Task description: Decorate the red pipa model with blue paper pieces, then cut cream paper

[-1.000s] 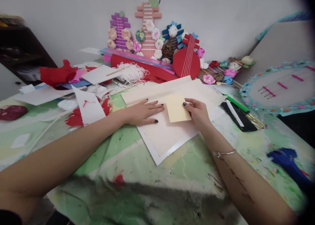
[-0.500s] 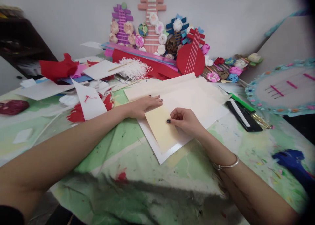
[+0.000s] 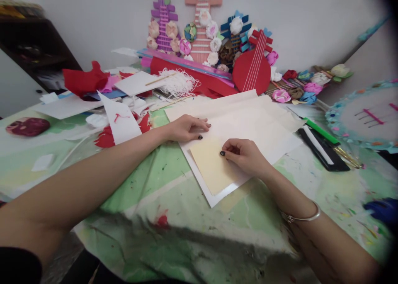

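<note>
A small pale-yellow sheet of paper (image 3: 208, 166) lies over the near corner of a larger white sheet (image 3: 212, 199). My right hand (image 3: 245, 156) is closed in a pinch at the yellow paper's right side, its thumb resting over the paper. The fingertips are partly hidden. Just beyond the yellow paper, my left hand (image 3: 187, 128) rests on the left part of the white sheets, fingers extended and thumb apart. It grips nothing. A cream sheet with a creased far edge (image 3: 236, 103) lies beyond both hands.
White string (image 3: 178, 83), red cloth-like pieces (image 3: 85, 80) and paper scraps (image 3: 120, 118) crowd the back left. Flower-trimmed model instruments, one round and red (image 3: 251, 74), line the wall. A green-handled tool (image 3: 321, 131) lies by a black case (image 3: 320, 149) at right.
The view has shifted, moving everything rightward in the picture. My left hand's fingers are more bent, with the thumb now showing. My right hand keeps its pinch at the yellow paper.
</note>
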`<action>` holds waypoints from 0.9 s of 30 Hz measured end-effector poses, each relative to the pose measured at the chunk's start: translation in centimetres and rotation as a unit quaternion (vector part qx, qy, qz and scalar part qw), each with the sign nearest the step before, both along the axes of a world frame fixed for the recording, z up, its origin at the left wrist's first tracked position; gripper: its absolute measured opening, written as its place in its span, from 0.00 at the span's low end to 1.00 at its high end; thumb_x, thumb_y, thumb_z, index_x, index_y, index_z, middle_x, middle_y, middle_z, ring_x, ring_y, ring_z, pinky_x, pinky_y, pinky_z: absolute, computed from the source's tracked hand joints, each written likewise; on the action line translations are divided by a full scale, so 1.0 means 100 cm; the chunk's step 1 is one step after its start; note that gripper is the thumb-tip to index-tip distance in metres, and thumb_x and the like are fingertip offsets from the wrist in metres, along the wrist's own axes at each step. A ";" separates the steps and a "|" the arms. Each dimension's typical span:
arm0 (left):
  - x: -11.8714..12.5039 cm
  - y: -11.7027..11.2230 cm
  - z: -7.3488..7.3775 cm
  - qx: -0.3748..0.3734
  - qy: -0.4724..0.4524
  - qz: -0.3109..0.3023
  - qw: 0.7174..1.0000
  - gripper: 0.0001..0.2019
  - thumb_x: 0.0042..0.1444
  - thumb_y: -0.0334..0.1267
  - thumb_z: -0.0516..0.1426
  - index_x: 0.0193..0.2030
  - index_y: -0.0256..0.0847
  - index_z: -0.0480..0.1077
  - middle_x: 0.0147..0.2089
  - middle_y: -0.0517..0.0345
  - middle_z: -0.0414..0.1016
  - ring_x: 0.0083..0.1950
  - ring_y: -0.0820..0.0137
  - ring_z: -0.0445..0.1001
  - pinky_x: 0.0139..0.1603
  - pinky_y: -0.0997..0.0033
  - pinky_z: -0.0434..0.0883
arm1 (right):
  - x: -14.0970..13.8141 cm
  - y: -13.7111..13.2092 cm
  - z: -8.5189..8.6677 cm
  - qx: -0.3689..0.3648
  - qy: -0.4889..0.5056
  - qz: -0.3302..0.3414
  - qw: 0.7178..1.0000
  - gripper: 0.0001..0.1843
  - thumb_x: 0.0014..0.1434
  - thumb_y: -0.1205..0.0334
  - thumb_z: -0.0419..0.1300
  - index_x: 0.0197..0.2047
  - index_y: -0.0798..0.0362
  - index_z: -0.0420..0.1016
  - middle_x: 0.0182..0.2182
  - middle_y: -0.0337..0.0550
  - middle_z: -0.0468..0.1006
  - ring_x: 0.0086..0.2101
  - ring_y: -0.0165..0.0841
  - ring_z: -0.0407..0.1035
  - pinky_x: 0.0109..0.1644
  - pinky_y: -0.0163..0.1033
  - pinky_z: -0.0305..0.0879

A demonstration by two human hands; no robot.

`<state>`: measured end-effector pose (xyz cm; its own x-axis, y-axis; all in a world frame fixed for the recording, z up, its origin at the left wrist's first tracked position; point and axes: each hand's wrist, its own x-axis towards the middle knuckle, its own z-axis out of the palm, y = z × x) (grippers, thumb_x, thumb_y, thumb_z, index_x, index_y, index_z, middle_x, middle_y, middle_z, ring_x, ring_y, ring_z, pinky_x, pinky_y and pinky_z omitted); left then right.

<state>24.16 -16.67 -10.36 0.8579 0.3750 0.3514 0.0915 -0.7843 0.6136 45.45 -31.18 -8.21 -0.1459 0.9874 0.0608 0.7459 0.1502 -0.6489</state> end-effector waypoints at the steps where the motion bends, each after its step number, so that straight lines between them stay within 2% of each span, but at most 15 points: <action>1: 0.000 0.000 0.000 -0.003 -0.002 0.000 1.000 0.18 0.51 0.37 0.61 0.50 0.39 0.74 0.57 0.46 0.72 0.63 0.61 0.65 0.64 0.57 0.60 | 0.000 0.000 0.000 0.002 -0.007 0.002 1.000 0.05 0.55 0.63 0.58 0.29 0.52 0.73 0.22 0.36 0.72 0.24 0.28 0.62 0.31 0.35 0.55; 9: 0.001 0.000 -0.001 -0.021 -0.007 0.008 1.000 0.18 0.50 0.38 0.62 0.49 0.39 0.75 0.56 0.46 0.73 0.62 0.60 0.66 0.64 0.57 0.61 | -0.004 -0.002 0.002 0.017 -0.080 0.016 0.996 0.05 0.56 0.65 0.56 0.31 0.53 0.71 0.24 0.37 0.73 0.25 0.28 0.61 0.31 0.35 0.53; 16: 0.002 -0.002 0.002 -0.025 -0.001 0.012 1.000 0.18 0.50 0.37 0.62 0.49 0.38 0.75 0.56 0.46 0.73 0.62 0.59 0.66 0.64 0.55 0.61 | -0.005 -0.001 0.002 0.020 -0.095 0.002 0.995 0.06 0.59 0.66 0.52 0.32 0.53 0.68 0.26 0.38 0.72 0.26 0.29 0.61 0.32 0.35 0.52; 27: 0.002 -0.004 0.004 -0.037 -0.007 0.013 0.999 0.18 0.49 0.39 0.63 0.49 0.41 0.76 0.56 0.49 0.73 0.62 0.59 0.65 0.64 0.56 0.61 | -0.006 -0.002 0.002 0.026 -0.120 0.019 0.992 0.05 0.58 0.68 0.52 0.31 0.53 0.67 0.26 0.39 0.71 0.26 0.29 0.60 0.32 0.35 0.50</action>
<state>24.38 -17.12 -9.99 0.8429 0.4224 0.3333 0.1030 -0.7346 0.6707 44.85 -31.34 -8.04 -0.1989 0.9775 0.0699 0.8709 0.2091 -0.4447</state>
